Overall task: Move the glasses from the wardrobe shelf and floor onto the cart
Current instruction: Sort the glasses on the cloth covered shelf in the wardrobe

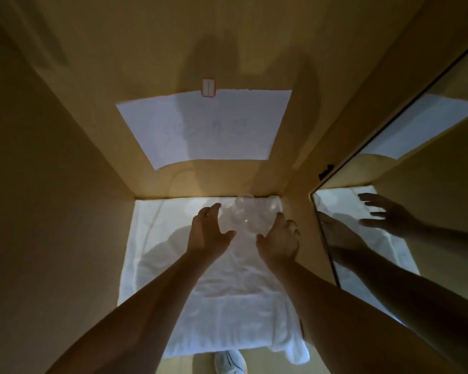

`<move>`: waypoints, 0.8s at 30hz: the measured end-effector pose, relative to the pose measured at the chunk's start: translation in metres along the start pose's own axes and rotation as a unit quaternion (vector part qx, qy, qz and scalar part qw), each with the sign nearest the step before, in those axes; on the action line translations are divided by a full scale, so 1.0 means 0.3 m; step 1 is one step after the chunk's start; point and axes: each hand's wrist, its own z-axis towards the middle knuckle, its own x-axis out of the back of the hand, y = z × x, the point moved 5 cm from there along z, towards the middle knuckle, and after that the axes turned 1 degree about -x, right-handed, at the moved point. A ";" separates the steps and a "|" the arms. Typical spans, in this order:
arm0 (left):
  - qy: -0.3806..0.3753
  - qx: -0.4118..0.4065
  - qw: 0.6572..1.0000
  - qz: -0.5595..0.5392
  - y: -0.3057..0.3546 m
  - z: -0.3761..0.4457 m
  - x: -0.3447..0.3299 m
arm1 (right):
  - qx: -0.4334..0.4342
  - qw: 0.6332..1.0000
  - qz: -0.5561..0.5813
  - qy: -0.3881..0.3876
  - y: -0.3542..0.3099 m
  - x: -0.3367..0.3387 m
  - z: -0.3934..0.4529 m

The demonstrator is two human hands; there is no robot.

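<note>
Head view: both hands reach toward clear glasses inside the wardrobe.

The glasses (245, 213) stand on a white cloth (227, 287) near the back wall (their outlines are faint). The left hand (210, 229) and right hand (280, 238) flank them, fingers spread wide, gripping nothing. A mirror (405, 211) stands at right.

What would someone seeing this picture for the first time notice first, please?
Two bare forearms reach into a wooden wardrobe, the left hand and right hand open on either side of clear glasses that stand on a white cloth at the back. Above them a white sheet of paper hangs on the back wall, and a mirror on the right reflects the hands.
</note>
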 end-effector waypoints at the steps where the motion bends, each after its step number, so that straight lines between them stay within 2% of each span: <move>1: 0.002 -0.001 1.000 -0.012 -0.009 0.017 -0.023 | 0.005 1.000 -0.016 0.006 -0.001 -0.013 0.028; 5: 0.029 -0.021 0.998 -0.047 -0.034 0.096 -0.092 | -0.002 0.999 -0.034 0.025 -0.012 -0.049 0.125; 9: -0.019 0.000 0.999 -0.044 -0.039 0.191 -0.168 | 0.003 0.994 -0.099 0.037 -0.038 -0.087 0.222; 13: -0.037 -0.004 0.998 -0.043 -0.041 0.264 -0.229 | 0.034 0.988 -0.148 0.030 -0.034 -0.124 0.292; 17: -0.054 -0.024 0.998 -0.036 -0.034 0.311 -0.281 | 0.049 0.988 -0.146 0.009 -0.014 -0.153 0.336; 20: -0.048 -0.048 0.995 -0.075 -0.032 0.316 -0.316 | 0.075 0.987 -0.141 -0.011 -0.021 -0.181 0.328; 24: -0.024 -0.020 0.996 -0.087 -0.032 0.302 -0.342 | 0.101 0.988 -0.119 -0.001 -0.020 -0.192 0.295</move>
